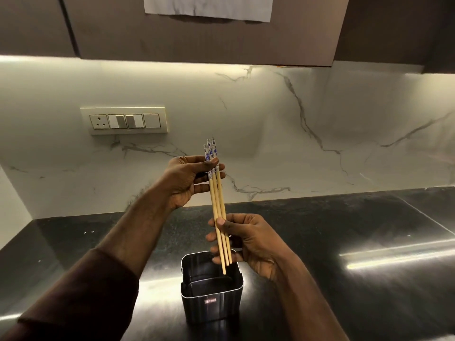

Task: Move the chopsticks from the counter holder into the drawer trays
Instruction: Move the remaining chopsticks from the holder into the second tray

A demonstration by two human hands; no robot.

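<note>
A bundle of wooden chopsticks (217,203) with blue-and-white patterned tops stands nearly upright in the air above the counter. My left hand (189,181) grips the bundle near its patterned tops. My right hand (248,238) pinches the lower part between thumb and fingers. The chopstick tips hang just over the open mouth of a dark metal holder (211,295), which sits on the counter below my hands. The holder's inside looks dark with a divider; nothing else shows in it. No drawer or tray is in view.
The glossy black counter (344,242) stretches left and right, meeting a white marble backsplash (270,134). A switch panel (125,120) sits on the wall at left. Brown upper cabinets (197,33) hang overhead with a paper sheet taped on.
</note>
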